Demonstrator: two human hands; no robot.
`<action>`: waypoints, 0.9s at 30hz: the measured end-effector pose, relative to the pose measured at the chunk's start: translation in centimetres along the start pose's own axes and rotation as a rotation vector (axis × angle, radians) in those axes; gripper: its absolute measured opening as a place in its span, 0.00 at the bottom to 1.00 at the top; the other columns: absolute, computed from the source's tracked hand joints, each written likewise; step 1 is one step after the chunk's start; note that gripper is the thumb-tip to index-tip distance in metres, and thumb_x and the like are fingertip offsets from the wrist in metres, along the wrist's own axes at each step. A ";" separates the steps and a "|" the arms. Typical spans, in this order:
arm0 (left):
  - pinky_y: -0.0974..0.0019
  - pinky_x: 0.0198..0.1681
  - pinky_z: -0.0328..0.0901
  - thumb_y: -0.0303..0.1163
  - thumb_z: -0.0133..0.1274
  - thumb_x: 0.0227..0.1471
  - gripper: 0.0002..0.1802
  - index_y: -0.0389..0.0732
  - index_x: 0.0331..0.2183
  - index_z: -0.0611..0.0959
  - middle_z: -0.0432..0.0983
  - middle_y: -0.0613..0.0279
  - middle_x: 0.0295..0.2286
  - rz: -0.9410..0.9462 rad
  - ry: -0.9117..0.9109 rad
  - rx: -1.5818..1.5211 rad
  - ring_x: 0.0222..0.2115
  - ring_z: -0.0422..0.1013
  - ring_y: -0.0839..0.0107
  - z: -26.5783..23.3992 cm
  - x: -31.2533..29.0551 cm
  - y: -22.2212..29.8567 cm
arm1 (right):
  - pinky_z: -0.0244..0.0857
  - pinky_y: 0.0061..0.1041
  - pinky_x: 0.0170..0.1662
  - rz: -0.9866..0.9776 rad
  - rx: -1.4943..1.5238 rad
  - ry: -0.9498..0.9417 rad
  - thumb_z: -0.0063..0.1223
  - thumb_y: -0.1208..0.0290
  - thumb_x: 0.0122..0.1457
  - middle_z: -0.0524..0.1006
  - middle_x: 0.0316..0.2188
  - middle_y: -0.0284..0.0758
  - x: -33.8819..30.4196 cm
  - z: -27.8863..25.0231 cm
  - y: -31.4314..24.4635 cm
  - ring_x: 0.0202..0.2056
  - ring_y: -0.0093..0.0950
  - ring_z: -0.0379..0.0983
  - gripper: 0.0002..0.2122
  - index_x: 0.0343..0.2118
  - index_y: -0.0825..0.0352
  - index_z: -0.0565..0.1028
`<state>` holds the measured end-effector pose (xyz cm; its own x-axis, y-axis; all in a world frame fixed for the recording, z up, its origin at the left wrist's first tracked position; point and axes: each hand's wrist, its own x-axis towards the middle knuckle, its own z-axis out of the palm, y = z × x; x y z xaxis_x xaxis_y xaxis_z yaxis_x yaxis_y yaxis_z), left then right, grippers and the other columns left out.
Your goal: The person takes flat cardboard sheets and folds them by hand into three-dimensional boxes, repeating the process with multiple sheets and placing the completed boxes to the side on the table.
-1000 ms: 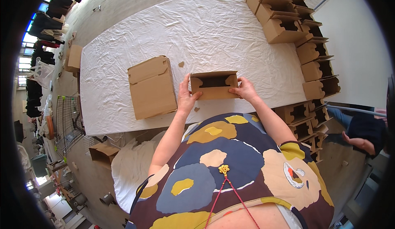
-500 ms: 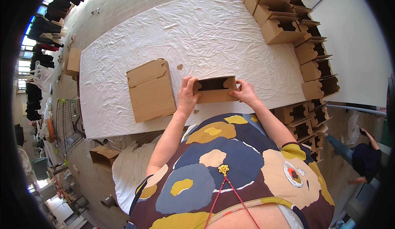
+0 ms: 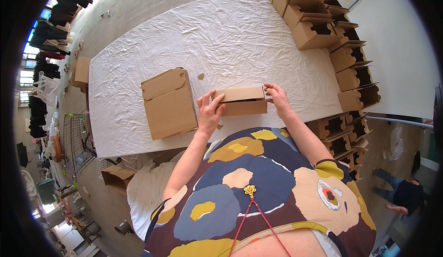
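Observation:
A small brown cardboard box [image 3: 245,108] lies on the white-covered table just ahead of me. Its long lid panel [image 3: 240,93] is folded over the top, leaving a narrow dark gap along the near side. My left hand [image 3: 210,114] grips the left end, thumb and fingertips at the lid's corner. At the right end, my right hand [image 3: 278,101] has its bent fingertips on the lid's edge; their exact hold is partly hidden. Left of the box lies a stack of flat folded cardboard [image 3: 168,104].
Brown cardboard boxes with open tops [image 3: 314,33] are piled along the table's right side, and more [image 3: 337,128] stand below its edge. Two cardboard scraps [image 3: 200,76] lie on the wrinkled white cloth [image 3: 221,35]. A person [image 3: 401,194] is at the far right.
The lid panel has come over the box's opening, which showed wide and dark before. My left fingers moved onto the lid's corner, and my right hand shifted slightly outward and up.

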<state>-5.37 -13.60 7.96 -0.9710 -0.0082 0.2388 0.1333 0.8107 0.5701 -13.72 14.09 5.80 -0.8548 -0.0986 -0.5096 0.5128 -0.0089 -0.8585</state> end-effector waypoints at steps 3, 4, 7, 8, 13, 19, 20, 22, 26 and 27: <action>0.57 0.57 0.58 0.35 0.58 0.55 0.17 0.50 0.48 0.82 0.66 0.61 0.54 -0.100 0.041 -0.093 0.51 0.61 0.57 1.4 0.2 -0.4 | 0.64 0.33 0.55 -0.271 -0.158 0.141 0.47 0.62 0.65 0.76 0.45 0.37 2.0 2.1 2.5 0.51 0.32 0.70 0.19 0.52 0.69 0.75; 0.56 0.58 0.57 0.35 0.57 0.56 0.18 0.49 0.49 0.81 0.65 0.60 0.54 -0.156 0.039 -0.126 0.52 0.60 0.57 1.8 0.6 -0.2 | 0.63 0.33 0.56 -0.388 -0.272 0.202 0.47 0.61 0.65 0.76 0.46 0.38 2.6 2.8 3.3 0.52 0.35 0.70 0.19 0.52 0.69 0.75; 0.55 0.61 0.54 0.36 0.56 0.57 0.24 0.46 0.55 0.74 0.64 0.56 0.54 -0.214 0.105 -0.255 0.54 0.59 0.55 3.5 1.0 -0.6 | 0.62 0.34 0.56 -0.469 -0.449 0.192 0.46 0.57 0.67 0.75 0.46 0.43 2.9 3.9 3.9 0.51 0.41 0.69 0.19 0.49 0.70 0.75; 0.54 0.62 0.53 0.36 0.56 0.58 0.27 0.44 0.57 0.72 0.63 0.55 0.54 -0.214 0.140 -0.303 0.55 0.58 0.54 4.0 0.9 -1.0 | 0.62 0.34 0.55 -0.470 -0.482 0.184 0.46 0.56 0.67 0.76 0.45 0.44 2.9 4.0 3.8 0.51 0.41 0.69 0.19 0.47 0.70 0.75; 0.58 0.64 0.53 0.41 0.52 0.62 0.34 0.41 0.63 0.61 0.62 0.50 0.56 -0.362 0.086 -0.456 0.59 0.59 0.57 5.3 1.3 -2.3 | 0.66 0.37 0.48 -0.443 -0.530 0.173 0.51 0.60 0.65 0.77 0.41 0.42 2.8 3.9 3.8 0.44 0.42 0.73 0.14 0.42 0.67 0.74; 0.60 0.62 0.56 0.43 0.47 0.66 0.31 0.43 0.64 0.60 0.65 0.50 0.56 -0.403 0.022 -0.506 0.57 0.62 0.59 6.2 1.0 -3.8 | 0.68 0.31 0.49 -0.491 -0.379 0.049 0.54 0.65 0.65 0.78 0.43 0.41 2.8 3.1 4.7 0.45 0.37 0.75 0.15 0.51 0.65 0.72; 0.60 0.61 0.56 0.43 0.46 0.66 0.30 0.43 0.63 0.60 0.66 0.50 0.56 -0.390 0.023 -0.509 0.57 0.63 0.59 6.4 0.9 -4.0 | 0.68 0.30 0.50 -0.475 -0.324 0.021 0.53 0.65 0.65 0.78 0.44 0.40 2.8 2.9 4.8 0.45 0.36 0.75 0.16 0.52 0.65 0.71; 0.61 0.61 0.56 0.43 0.44 0.67 0.28 0.44 0.63 0.61 0.66 0.51 0.55 -0.384 0.005 -0.504 0.57 0.63 0.60 6.3 0.8 -4.1 | 0.68 0.30 0.51 -0.453 -0.282 0.004 0.52 0.65 0.66 0.78 0.45 0.40 2.8 2.9 4.8 0.46 0.35 0.75 0.16 0.54 0.64 0.71; 0.58 0.61 0.56 0.41 0.45 0.67 0.25 0.42 0.60 0.65 0.68 0.51 0.53 -0.425 0.049 -0.611 0.57 0.63 0.56 6.8 0.6 -4.3 | 0.69 0.30 0.50 -0.464 -0.346 0.027 0.50 0.65 0.67 0.78 0.45 0.40 2.6 3.2 4.9 0.46 0.35 0.76 0.16 0.54 0.64 0.70; 0.58 0.61 0.57 0.41 0.45 0.67 0.25 0.42 0.60 0.66 0.68 0.51 0.53 -0.424 0.047 -0.605 0.56 0.64 0.56 6.7 0.8 -4.1 | 0.69 0.30 0.50 -0.476 -0.362 0.034 0.50 0.65 0.67 0.78 0.45 0.40 2.7 3.2 5.1 0.46 0.35 0.76 0.16 0.54 0.64 0.70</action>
<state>-8.02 -12.98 0.56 -0.9557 -0.2851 -0.0727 -0.1523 0.2679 0.9513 -13.16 10.62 0.23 -0.9890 -0.1351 -0.0604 0.0179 0.2960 -0.9550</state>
